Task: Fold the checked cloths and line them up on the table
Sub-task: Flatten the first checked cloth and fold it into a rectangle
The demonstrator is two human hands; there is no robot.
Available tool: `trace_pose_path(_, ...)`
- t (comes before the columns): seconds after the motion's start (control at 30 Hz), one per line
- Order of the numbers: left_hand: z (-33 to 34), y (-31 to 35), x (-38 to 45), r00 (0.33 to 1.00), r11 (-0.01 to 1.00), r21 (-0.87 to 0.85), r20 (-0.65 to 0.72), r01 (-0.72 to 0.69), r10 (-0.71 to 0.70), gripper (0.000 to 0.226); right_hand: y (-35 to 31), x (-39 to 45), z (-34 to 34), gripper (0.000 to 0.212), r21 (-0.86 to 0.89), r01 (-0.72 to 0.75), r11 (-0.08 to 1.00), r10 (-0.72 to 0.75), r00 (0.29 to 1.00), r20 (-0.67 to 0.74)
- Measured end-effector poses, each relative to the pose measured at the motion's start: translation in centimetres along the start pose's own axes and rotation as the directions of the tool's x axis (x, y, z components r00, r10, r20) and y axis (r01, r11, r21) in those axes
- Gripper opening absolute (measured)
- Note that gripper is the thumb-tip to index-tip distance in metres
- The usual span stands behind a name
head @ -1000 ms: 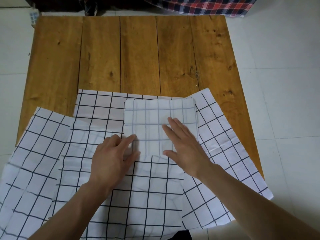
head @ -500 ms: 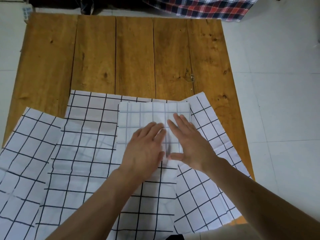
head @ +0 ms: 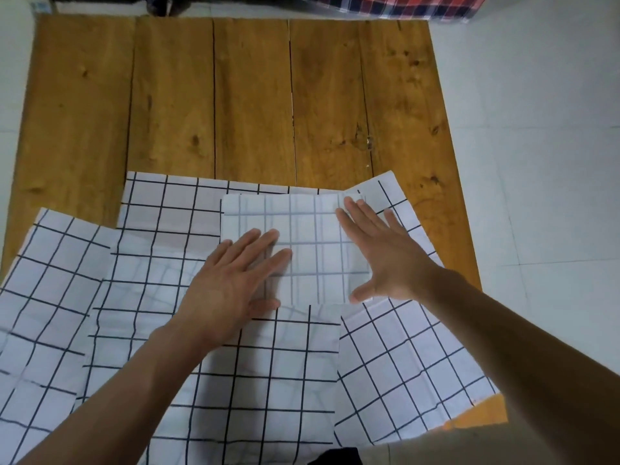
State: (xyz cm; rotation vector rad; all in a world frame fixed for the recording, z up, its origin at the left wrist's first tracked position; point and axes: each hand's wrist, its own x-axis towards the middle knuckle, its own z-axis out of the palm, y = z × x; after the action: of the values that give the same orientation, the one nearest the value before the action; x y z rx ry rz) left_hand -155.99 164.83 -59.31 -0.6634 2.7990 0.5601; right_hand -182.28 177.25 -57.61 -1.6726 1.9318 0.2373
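A folded white checked cloth (head: 312, 229), its grid lines faint, lies on top of several unfolded white cloths with black grid lines (head: 161, 286) spread over the near half of the wooden table (head: 251, 95). My left hand (head: 231, 283) lies flat with straight fingers on the folded cloth's left part. My right hand (head: 379, 253) presses flat on its right part, fingertips near the far right corner.
The far half of the table shows bare planks. A red and blue plaid fabric (head: 396, 5) lies on the floor beyond the far right corner. White floor tiles (head: 536, 162) surround the table. A cloth on the right (head: 402, 364) reaches the table's near right edge.
My two hands were close together on the folded cloth; my right hand has slid right and away toward the far corner, and my left hand has stayed on the left part.
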Motion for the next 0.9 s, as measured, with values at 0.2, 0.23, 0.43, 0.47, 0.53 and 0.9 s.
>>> trace_pose_path(0.2,-1.4,-0.6,-1.3,0.999,0.997,0.066,0.02,0.038,-0.039,0.083,0.6,-0.2,-0.9,0.143,-0.054,0.038,0.998,-0.037,0.999,0.033)
trace_pose_path(0.23,-1.5,-0.6,-1.4,0.999,0.995,0.091,0.022,0.047,-0.049,0.085,0.6,-0.3,-1.0,0.142,-0.081,0.041,0.996,-0.039,0.999,0.032)
trace_pose_path(0.43,-1.7,-0.4,-1.6,0.999,0.986,0.164,0.011,0.031,-0.033,0.085,-0.1,-1.3,-1.9,0.139,-0.262,0.033,0.964,-0.018,0.998,0.062)
trace_pose_path(0.47,-1.7,-0.3,-1.6,0.999,0.985,0.171,0.015,0.029,-0.032,0.083,-0.4,-1.7,-1.9,0.136,-0.253,0.027,0.967,-0.013,0.998,0.055)
trace_pose_path(0.53,-1.7,0.0,-1.7,0.999,0.983,0.18,0.025,0.033,-0.038,0.081,-1.6,-2.4,-1.5,0.124,-0.165,0.021,0.986,-0.023,1.0,-0.01)
trace_pose_path(0.9,-1.7,1.8,-1.2,0.993,0.953,0.294,0.065,0.071,-0.094,0.091,-5.4,-3.1,2.2,0.083,0.216,-0.075,0.974,0.122,0.97,-0.211)
